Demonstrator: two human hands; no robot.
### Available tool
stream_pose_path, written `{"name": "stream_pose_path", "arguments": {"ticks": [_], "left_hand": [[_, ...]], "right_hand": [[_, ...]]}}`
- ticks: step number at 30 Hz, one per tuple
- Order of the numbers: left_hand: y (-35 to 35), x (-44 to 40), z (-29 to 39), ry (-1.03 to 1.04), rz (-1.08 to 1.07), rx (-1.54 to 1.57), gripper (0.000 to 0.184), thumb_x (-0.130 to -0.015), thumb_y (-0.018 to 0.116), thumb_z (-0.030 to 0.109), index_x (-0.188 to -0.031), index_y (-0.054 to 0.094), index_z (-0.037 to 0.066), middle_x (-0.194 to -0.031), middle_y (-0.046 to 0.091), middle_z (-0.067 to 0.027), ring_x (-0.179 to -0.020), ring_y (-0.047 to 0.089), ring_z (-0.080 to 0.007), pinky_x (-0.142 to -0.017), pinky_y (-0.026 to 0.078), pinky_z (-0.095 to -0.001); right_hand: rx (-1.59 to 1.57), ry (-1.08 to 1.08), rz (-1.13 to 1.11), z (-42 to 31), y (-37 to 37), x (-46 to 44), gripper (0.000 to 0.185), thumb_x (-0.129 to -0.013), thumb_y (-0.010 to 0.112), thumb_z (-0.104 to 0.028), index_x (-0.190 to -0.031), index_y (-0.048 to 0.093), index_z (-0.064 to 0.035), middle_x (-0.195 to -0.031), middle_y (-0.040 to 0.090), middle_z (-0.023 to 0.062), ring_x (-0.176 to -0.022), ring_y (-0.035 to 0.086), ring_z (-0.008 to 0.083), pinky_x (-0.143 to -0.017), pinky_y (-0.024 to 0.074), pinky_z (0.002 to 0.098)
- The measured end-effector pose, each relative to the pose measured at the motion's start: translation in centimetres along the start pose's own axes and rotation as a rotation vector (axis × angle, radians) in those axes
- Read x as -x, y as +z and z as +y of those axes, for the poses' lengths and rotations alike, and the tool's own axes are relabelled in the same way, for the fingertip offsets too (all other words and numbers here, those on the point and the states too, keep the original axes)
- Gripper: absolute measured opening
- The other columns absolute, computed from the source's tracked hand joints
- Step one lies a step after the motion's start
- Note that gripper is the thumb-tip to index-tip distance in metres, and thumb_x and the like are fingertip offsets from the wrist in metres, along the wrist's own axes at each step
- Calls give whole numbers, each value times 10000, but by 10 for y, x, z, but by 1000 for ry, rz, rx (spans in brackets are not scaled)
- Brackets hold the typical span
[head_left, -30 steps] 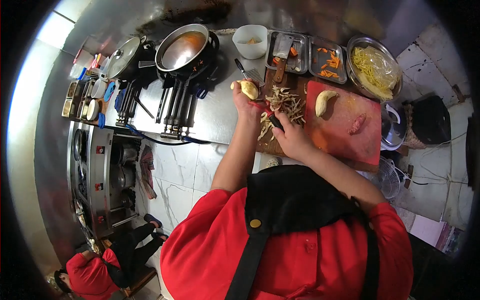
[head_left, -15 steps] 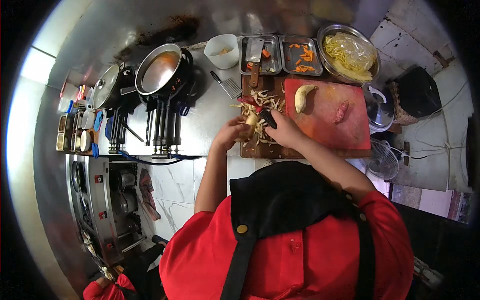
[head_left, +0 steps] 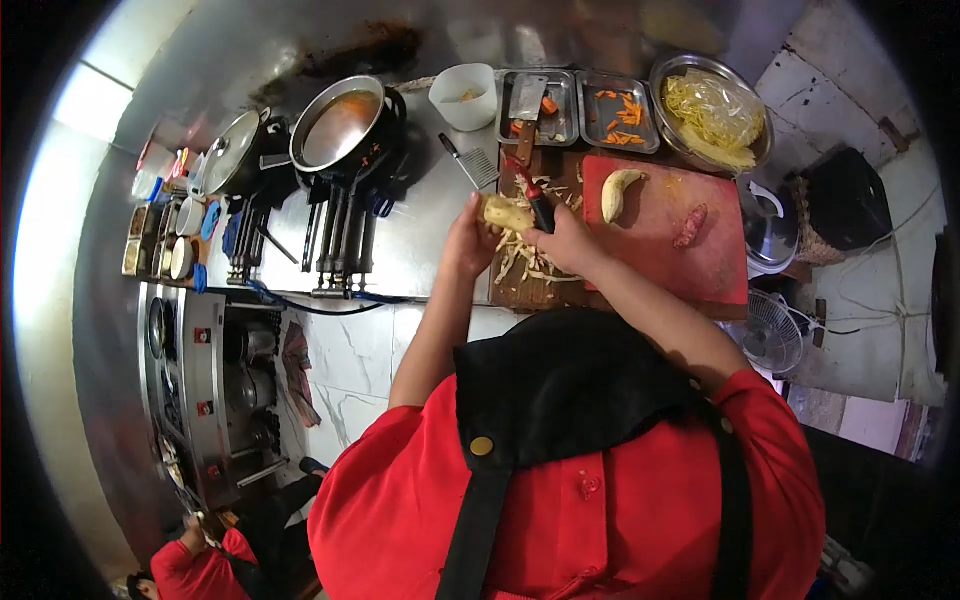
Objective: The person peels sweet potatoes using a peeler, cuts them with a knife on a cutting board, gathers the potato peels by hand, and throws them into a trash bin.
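Observation:
My left hand (head_left: 472,237) is closed around a pale yellow potato (head_left: 507,213), raised over the wooden board's left edge. My right hand (head_left: 567,243) grips a peeler (head_left: 541,208) by its black handle, its red head pointing up and away beside the potato. Peelings (head_left: 528,262) lie scattered under and around both hands. On the red cutting board (head_left: 650,255), right of my hands, rest a curved, pale peeled tuber (head_left: 620,194) and a small reddish tuber (head_left: 690,227).
A cleaver (head_left: 527,137) lies across a metal tray. Another tray (head_left: 641,140) holds orange strips, beside a bowl (head_left: 768,150) of yellow shreds. A crinkle cutter (head_left: 478,168), white tub (head_left: 466,97) and pan (head_left: 341,128) stand left. Another person's red sleeve (head_left: 190,572) shows lower left.
My left hand has lifted and turned the potato, so more of it shows. The peeler now points further up and away. The whole view has shifted slightly.

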State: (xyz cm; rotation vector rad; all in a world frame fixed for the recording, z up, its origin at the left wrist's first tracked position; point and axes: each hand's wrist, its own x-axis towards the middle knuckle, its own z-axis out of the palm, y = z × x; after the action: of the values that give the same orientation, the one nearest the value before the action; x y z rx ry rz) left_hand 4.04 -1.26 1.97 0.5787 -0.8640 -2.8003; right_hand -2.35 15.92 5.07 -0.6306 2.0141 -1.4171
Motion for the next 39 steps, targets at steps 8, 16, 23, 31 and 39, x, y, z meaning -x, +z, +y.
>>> {"name": "stream_pose_path", "arguments": {"ticks": [8, 16, 23, 31, 39], "left_hand": [[26, -10, 5, -6, -354, 515, 525, -911, 417, 493, -1067, 508, 0, -942, 571, -106, -883, 555, -254, -834, 461, -405], [4, -42, 3, -46, -324, 768, 613, -902, 376, 562, -1010, 490, -30, -934, 542, -148, -858, 554, -294, -821, 483, -411], [43, -35, -3, 150, 11, 440, 536, -910, 392, 544, -1052, 469, 33, -887, 558, -121, -824, 571, -295, -766, 516, -430], [29, -58, -1, 295, 285, 519, 541, -890, 432, 552, -1055, 428, 37, -905, 548, -158, -742, 580, -295, -690, 556, -381], [-3, -66, -8, 240, 225, 510, 523, -884, 450, 555, -996, 448, 45, -807, 550, -120, -681, 561, -247, -667, 536, -360]], "right_hand": [[-61, -133, 88, -4, 2, 15, 414, -805, 668, -307, -1043, 508, -9, -889, 601, 122, -825, 594, 222, -728, 459, 355], [248, -191, 255, -35, -2, 47, 435, -878, 544, -232, -1259, 422, -61, -887, 603, 227, -829, 603, 384, -702, 466, 439], [579, -76, 111, -66, 3, 57, 517, -895, 504, -217, -1366, 344, -77, -897, 598, 269, -821, 592, 417, -705, 469, 460], [431, 104, -1, -44, 10, 54, 499, -912, 501, -252, -1367, 372, -92, -981, 613, 238, -858, 612, 333, -758, 467, 365], [456, 2, 142, -50, -3, 43, 473, -911, 449, -251, -1353, 376, -101, -991, 603, 262, -918, 589, 397, -787, 462, 461]]}}
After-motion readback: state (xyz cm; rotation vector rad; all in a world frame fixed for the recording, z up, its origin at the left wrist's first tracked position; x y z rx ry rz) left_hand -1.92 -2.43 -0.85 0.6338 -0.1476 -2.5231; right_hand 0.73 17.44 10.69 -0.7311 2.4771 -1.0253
